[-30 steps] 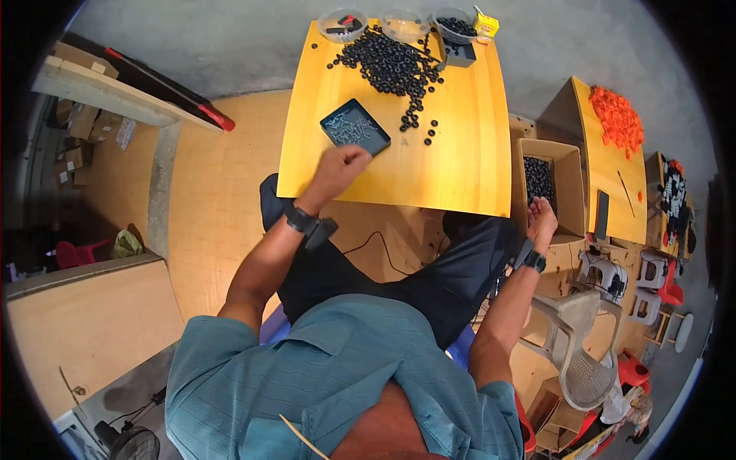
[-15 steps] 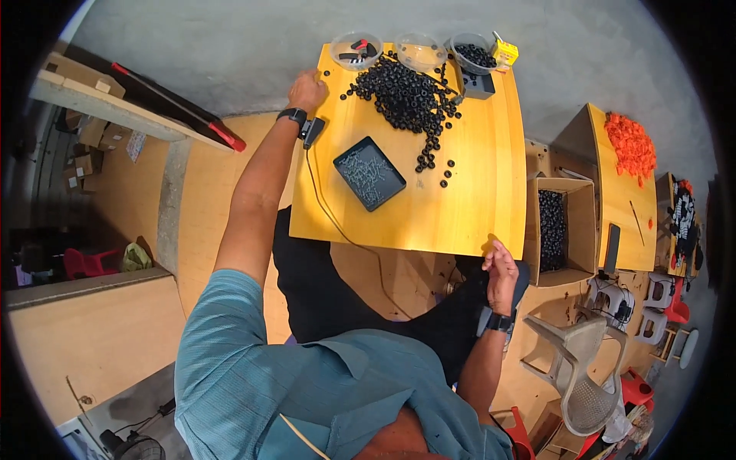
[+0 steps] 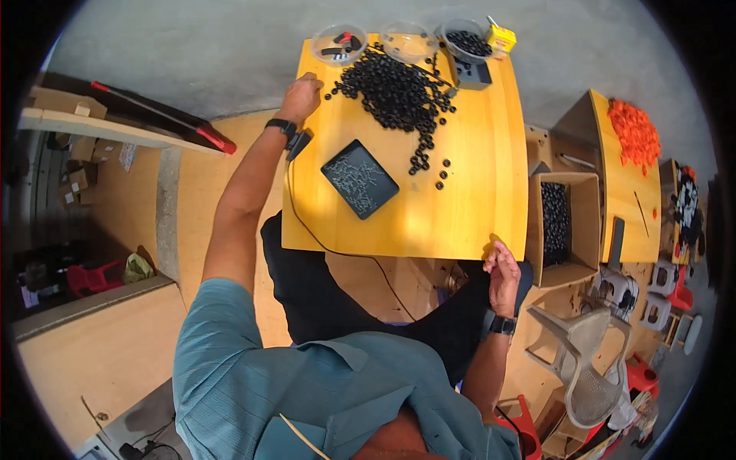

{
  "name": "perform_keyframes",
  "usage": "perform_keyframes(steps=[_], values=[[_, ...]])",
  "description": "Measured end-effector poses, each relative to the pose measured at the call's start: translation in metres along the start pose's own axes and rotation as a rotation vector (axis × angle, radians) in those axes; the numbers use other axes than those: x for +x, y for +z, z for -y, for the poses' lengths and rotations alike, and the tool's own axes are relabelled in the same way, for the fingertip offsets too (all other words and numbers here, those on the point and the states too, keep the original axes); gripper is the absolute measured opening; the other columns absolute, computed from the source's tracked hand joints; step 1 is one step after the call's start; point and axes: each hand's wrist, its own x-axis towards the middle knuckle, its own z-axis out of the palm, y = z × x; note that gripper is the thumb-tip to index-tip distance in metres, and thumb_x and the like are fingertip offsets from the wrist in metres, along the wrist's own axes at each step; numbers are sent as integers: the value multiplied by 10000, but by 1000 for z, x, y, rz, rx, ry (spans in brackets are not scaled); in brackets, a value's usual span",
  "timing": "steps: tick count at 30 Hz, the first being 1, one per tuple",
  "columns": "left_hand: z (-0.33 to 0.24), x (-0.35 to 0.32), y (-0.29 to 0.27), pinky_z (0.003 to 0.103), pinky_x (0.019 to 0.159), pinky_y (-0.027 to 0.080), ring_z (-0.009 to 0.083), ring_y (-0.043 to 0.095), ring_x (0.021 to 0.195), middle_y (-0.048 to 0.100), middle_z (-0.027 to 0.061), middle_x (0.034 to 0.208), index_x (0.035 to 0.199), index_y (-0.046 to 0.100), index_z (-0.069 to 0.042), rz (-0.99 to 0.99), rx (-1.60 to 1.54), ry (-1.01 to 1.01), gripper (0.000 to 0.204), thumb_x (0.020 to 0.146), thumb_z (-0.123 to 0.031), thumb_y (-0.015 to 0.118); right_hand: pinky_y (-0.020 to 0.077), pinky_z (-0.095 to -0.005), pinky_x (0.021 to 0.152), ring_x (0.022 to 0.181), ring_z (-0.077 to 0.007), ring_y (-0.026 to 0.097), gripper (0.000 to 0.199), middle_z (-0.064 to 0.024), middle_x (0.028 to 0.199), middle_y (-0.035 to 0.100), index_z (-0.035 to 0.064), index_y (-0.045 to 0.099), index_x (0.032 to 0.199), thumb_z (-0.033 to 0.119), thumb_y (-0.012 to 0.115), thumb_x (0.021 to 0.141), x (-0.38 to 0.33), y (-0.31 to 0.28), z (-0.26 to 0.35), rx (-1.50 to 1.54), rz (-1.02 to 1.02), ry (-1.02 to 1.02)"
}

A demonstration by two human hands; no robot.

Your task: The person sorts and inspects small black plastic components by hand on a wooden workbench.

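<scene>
Our left hand (image 3: 300, 97) rested closed, holding nothing, at the tabletop's (image 3: 475, 192) far left edge beside the black rings (image 3: 395, 92); our right hand (image 3: 502, 268), fingers loosely apart, braced the near edge.

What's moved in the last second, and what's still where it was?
The left hand left the black tray and reached out to the table's far left edge, beside the pile of black rings. The right hand came in from the cardboard box to the table's near right corner. Tray, rings and bowls stayed put.
</scene>
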Motion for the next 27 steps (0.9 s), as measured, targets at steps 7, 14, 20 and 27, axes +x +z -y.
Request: perform_keyframes(steps=[7, 14, 20, 27], values=[[-42, -48, -31, 386, 757, 540, 319, 663, 828, 666, 170, 893, 906, 722, -34, 59, -225, 172, 207, 766, 31, 583, 445, -233, 685, 736, -104, 533, 286, -22, 853, 607, 8, 630, 1230, 152, 563, 992, -3, 1, -3, 3, 37, -16], [-133, -114, -91, 248, 744, 538, 166, 702, 852, 709, 73, 925, 1076, 677, 30, 67, -1063, -381, 210, 874, 11, 622, 434, -204, 639, 698, -74, 530, 273, -11, 862, 622, -13, 627, 1217, 98, 576, 973, -13, 21, -22, -200, 11, -22], [-251, -196, -152, 271, 842, 529, 170, 672, 995, 683, 79, 1028, 1096, 663, 20, 204, -1544, -428, 220, 891, 49, 587, 444, -206, 665, 740, -64, 546, 243, 2, 863, 602, -19, 636, 1170, 130, 572, 990, -42, 149, -8, -125, 411, 2], [-298, -239, -139, 283, 950, 470, 180, 585, 1095, 598, 100, 1156, 1040, 674, 19, 136, -1738, -228, 228, 821, 76, 649, 469, -226, 720, 781, -87, 578, 263, -25, 942, 654, 0, 631, 1210, 126, 572, 988, -76, 167, -5, 169, 424, 100]])
